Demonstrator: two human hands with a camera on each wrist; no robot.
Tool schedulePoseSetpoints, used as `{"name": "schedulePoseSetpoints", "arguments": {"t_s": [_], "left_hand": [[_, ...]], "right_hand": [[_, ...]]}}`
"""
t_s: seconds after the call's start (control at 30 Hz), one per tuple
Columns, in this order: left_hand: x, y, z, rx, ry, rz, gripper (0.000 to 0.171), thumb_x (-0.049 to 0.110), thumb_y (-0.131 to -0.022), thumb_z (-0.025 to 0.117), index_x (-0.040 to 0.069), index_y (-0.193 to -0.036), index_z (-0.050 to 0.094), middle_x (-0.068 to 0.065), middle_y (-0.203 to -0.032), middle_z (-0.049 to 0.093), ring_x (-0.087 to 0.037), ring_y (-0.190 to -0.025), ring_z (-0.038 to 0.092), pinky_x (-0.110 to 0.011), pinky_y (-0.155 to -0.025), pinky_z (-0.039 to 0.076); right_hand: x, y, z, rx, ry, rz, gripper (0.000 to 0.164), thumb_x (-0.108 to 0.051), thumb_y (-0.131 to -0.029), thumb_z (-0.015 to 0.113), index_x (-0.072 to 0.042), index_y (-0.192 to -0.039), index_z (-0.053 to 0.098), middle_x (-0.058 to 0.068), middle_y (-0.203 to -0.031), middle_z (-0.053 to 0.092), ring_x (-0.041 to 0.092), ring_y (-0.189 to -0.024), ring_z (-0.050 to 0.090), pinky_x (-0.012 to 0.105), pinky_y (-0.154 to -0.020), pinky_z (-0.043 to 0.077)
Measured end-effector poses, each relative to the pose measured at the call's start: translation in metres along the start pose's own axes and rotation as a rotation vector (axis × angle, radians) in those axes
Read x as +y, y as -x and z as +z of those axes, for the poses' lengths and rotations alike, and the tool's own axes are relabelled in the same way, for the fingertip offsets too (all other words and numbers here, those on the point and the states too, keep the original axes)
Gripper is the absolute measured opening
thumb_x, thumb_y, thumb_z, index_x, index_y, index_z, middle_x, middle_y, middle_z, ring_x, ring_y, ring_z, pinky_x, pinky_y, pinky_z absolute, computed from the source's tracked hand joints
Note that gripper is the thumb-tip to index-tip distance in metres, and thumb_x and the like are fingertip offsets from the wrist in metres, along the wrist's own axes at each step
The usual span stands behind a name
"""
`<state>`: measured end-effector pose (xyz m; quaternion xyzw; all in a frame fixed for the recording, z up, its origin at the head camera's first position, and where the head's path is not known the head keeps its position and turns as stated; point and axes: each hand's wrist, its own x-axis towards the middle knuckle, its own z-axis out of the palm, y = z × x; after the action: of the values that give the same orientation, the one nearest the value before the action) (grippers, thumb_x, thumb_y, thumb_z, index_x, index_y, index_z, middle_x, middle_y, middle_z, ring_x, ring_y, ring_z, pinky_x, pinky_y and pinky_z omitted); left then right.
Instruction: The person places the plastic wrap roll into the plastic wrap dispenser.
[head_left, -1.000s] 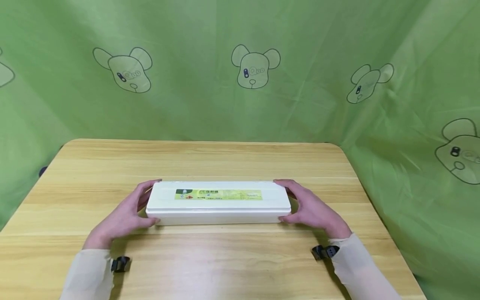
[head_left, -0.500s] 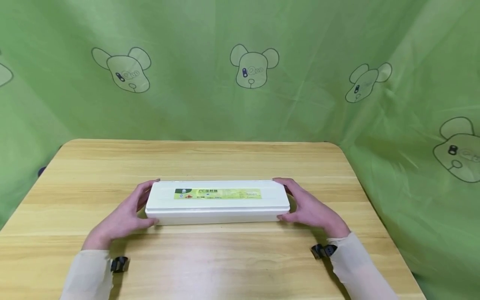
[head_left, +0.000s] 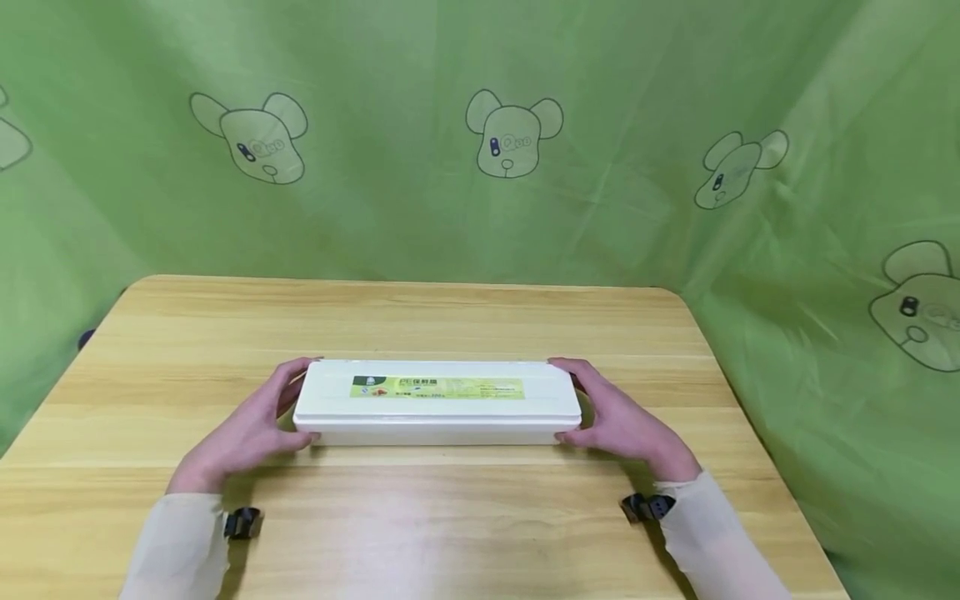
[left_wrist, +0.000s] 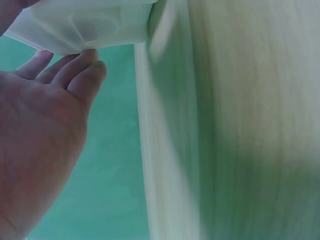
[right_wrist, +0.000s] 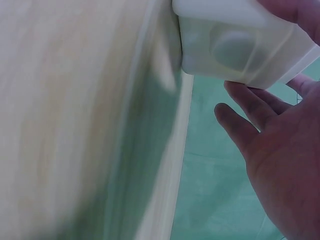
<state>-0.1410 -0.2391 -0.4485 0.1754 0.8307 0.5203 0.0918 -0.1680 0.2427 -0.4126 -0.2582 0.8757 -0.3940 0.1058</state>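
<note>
A long white cling film box (head_left: 438,429) with a green and yellow label (head_left: 438,387) lies on the table, its lid down. My left hand (head_left: 251,425) grips its left end, thumb at the front and fingers round the back corner. At the opposite end my right hand (head_left: 618,417) holds it the same way. The left wrist view shows the box's end (left_wrist: 95,25) with fingertips touching its far side. Through the translucent end (right_wrist: 235,47) in the right wrist view, a round shape shows faintly inside.
The wooden table (head_left: 450,517) has rounded back corners. A green curtain (head_left: 390,217) printed with mouse heads hangs behind it and along the right side. Dark straps with small devices (head_left: 243,523) sit at both wrists.
Both hands keep their hold on the ends of the box, which stays in place. Only a slight shift of the whole head view shows.
</note>
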Motion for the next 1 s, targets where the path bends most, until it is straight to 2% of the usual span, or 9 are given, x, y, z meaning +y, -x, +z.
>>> {"name": "schedulePoseSetpoints", "arguments": {"t_s": [0.1,0.13,0.27,0.4,0.5,0.57,0.73,0.87,1.0], "left_hand": [[0.001,-0.002,0.001,-0.006,0.025,0.014,0.096,-0.003,-0.075,0.079,0.006,-0.151,0.021,-0.020,-0.158,0.022,-0.041,-0.141,0.027,-0.045,-0.112,0.024],[0.002,-0.002,0.002,-0.007,0.031,0.011,0.096,-0.003,-0.075,0.079,0.006,-0.151,0.021,-0.020,-0.158,0.021,-0.041,-0.141,0.027,-0.041,-0.112,0.026],[0.004,-0.003,0.004,-0.005,0.048,0.010,0.098,-0.003,-0.075,0.079,0.007,-0.152,0.020,-0.019,-0.159,0.020,-0.040,-0.141,0.026,-0.041,-0.113,0.026],[0.003,-0.003,0.003,-0.003,0.053,0.001,0.100,0.007,-0.078,0.082,0.009,-0.155,0.018,-0.018,-0.159,0.021,-0.038,-0.142,0.026,-0.029,-0.112,0.028],[0.001,-0.002,0.002,-0.006,0.054,-0.015,0.100,0.019,-0.083,0.081,0.010,-0.157,0.014,-0.018,-0.159,0.021,-0.037,-0.142,0.026,-0.013,-0.106,0.028],[0.001,-0.001,0.001,-0.004,0.055,-0.019,0.098,0.022,-0.084,0.079,0.010,-0.157,0.014,-0.019,-0.159,0.021,-0.037,-0.142,0.025,-0.009,-0.103,0.027],[0.001,-0.003,0.000,0.005,0.063,0.006,0.096,0.018,-0.083,0.079,0.009,-0.155,0.017,-0.021,-0.157,0.023,-0.039,-0.141,0.027,-0.012,-0.104,0.028],[0.001,-0.004,0.001,0.009,0.084,0.028,0.095,0.013,-0.081,0.081,0.006,-0.154,0.020,-0.023,-0.156,0.024,-0.040,-0.140,0.029,-0.013,-0.104,0.029],[0.001,-0.005,0.003,0.011,0.094,0.018,0.095,0.015,-0.080,0.082,0.006,-0.153,0.021,-0.022,-0.156,0.024,-0.040,-0.140,0.029,-0.015,-0.106,0.030]], "right_hand": [[0.009,0.001,0.001,-0.002,0.008,-0.002,0.097,-0.001,-0.071,0.085,-0.010,-0.150,0.029,0.012,-0.146,0.038,0.035,-0.135,0.036,0.061,-0.110,0.027],[0.014,0.002,0.001,-0.005,0.009,0.001,0.099,-0.003,-0.072,0.086,-0.013,-0.151,0.028,0.010,-0.147,0.037,0.034,-0.136,0.035,0.060,-0.110,0.027],[0.030,0.003,0.002,-0.012,-0.008,0.037,0.105,-0.020,-0.074,0.088,-0.027,-0.155,0.023,0.003,-0.152,0.031,0.026,-0.140,0.028,0.055,-0.112,0.023],[0.030,0.005,0.001,-0.015,-0.021,0.071,0.104,-0.038,-0.077,0.085,-0.033,-0.157,0.017,0.001,-0.158,0.024,0.026,-0.144,0.020,0.057,-0.113,0.019],[0.031,0.004,0.001,-0.015,-0.027,0.066,0.101,-0.041,-0.081,0.081,-0.032,-0.158,0.016,-0.001,-0.160,0.022,0.026,-0.145,0.019,0.058,-0.114,0.018],[0.032,0.003,0.000,-0.017,-0.040,0.052,0.100,-0.039,-0.082,0.081,-0.027,-0.158,0.017,0.000,-0.159,0.023,0.027,-0.145,0.020,0.057,-0.114,0.018],[0.032,0.002,0.000,-0.001,-0.081,0.050,0.098,-0.035,-0.079,0.083,-0.020,-0.156,0.024,0.002,-0.156,0.031,0.028,-0.142,0.027,0.054,-0.115,0.020],[0.031,0.002,0.000,0.008,-0.106,0.058,0.098,-0.034,-0.078,0.085,-0.020,-0.155,0.027,0.000,-0.154,0.034,0.027,-0.142,0.029,0.052,-0.115,0.021],[0.032,0.003,0.000,0.007,-0.134,0.062,0.098,-0.032,-0.077,0.085,-0.021,-0.155,0.027,0.000,-0.154,0.034,0.026,-0.142,0.029,0.051,-0.116,0.021]]}}
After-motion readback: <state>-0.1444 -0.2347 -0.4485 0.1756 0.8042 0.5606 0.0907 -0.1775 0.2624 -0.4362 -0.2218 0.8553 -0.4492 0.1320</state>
